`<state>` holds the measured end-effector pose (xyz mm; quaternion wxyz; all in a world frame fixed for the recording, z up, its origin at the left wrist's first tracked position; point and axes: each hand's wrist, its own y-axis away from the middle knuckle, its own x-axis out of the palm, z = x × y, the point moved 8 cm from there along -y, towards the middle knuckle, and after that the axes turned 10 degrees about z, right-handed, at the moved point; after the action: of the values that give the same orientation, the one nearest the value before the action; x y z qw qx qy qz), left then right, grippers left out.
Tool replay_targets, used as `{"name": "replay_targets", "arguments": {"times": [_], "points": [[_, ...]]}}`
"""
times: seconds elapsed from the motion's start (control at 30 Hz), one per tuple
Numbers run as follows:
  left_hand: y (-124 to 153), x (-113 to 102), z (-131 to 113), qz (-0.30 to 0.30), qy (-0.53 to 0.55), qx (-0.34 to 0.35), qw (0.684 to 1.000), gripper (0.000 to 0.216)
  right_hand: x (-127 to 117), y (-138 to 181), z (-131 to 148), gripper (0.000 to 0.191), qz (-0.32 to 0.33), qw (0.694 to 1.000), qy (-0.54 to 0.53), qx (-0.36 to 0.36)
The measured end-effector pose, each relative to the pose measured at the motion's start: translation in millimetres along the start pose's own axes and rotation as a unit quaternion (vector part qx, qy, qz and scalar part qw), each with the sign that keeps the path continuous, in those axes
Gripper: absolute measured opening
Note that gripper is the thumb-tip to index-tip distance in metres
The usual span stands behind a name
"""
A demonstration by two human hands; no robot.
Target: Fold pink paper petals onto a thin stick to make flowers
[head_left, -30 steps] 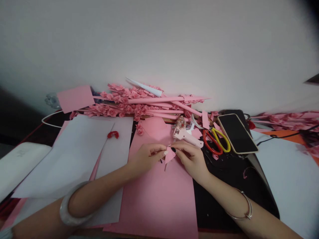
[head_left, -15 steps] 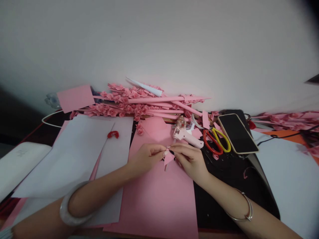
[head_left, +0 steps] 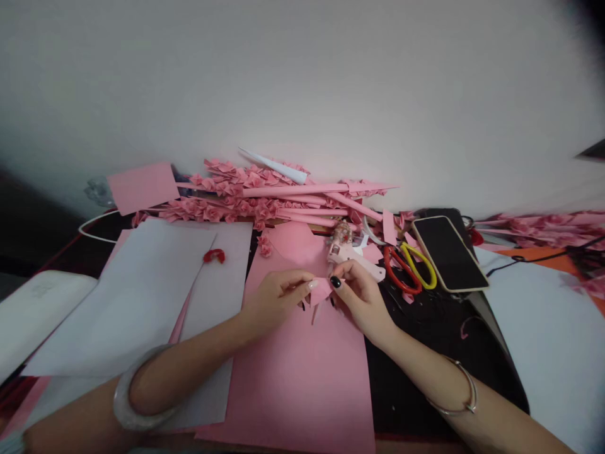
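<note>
Between my two hands is a small piece of folded pink paper (head_left: 321, 291). My left hand (head_left: 278, 301) pinches its left edge between thumb and fingers. On the opposite edge, the thumb of my right hand (head_left: 363, 301), with a dark nail, presses against the paper. Both hands are above a large pink sheet (head_left: 302, 378). Just behind my right hand lies a pale pink glue gun (head_left: 354, 257), partly covered by the fingers. A thin pale stick-like shape shows below the paper piece; I cannot make out what it is.
Scissors with red and yellow handles (head_left: 409, 270) and a phone (head_left: 451, 253) lie to the right. Pink paper flowers on rolled stems (head_left: 227, 205) are heaped along the wall. White sheets (head_left: 127, 296) cover the left, with a small red object (head_left: 214, 256) on them.
The pink paper piece has turned from a downward point to a broader face towards me. My right hand has shifted its grip, its thumb now on the front of the paper.
</note>
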<state>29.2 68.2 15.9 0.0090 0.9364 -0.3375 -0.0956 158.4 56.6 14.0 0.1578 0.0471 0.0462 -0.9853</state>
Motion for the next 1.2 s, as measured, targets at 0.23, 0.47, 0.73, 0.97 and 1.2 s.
{"name": "replay_targets", "arguments": {"times": [0.23,0.47,0.73,0.97,1.2], "points": [[-0.7,7.5,-1.7,0.039,0.046,0.026,0.998,0.019,9.5,-1.9,-2.1,0.028,0.071,0.997,-0.012,0.040],[-0.5,13.9,-0.5,0.066,0.067,0.038,0.995,0.022,16.5,-2.7,-4.0,0.030,0.124,0.989,-0.063,0.053],[-1.3,11.8,1.7,0.058,0.028,0.007,0.998,0.021,13.5,-0.5,-12.4,0.034,0.110,0.990,-0.078,0.049],[0.8,2.9,4.1,0.021,0.017,0.000,1.000,0.019,14.7,-1.3,-6.4,0.032,0.106,0.992,-0.037,0.051],[0.0,2.6,3.9,0.014,0.022,0.003,1.000,0.019,13.7,-2.4,-3.4,0.031,0.092,0.995,-0.001,0.046]]}}
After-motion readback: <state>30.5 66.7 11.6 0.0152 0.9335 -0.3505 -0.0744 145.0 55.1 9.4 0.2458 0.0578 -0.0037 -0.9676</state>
